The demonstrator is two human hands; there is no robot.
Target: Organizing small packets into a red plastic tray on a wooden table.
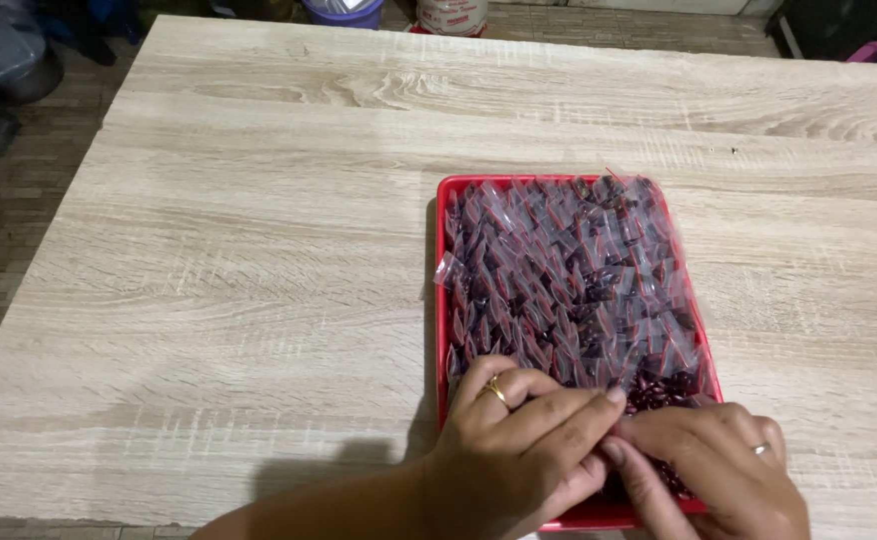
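Your left hand (519, 455) and right hand (724, 470) meet over the near end of the red tray (441, 300). Their fingertips are pressed together and pinch one small clear packet (619, 432), which is mostly hidden between the fingers, so its orientation cannot be told. You wear one gold ring (497, 392) on the left hand and one silver ring (761, 449) on the right.

There is one tray. It is rectangular and lies on the pale wooden table (259, 250), right of centre. Its long axis runs from you toward the far edge of the table, leaning slightly to the left at the far end.

The tray is packed with small clear packets (559, 270) of dark red contents. They overlap in rows and are too many to count. One packet overhangs the left rim. Loose dark red pieces (659, 390) lie at the near right corner, just beside your fingertips.
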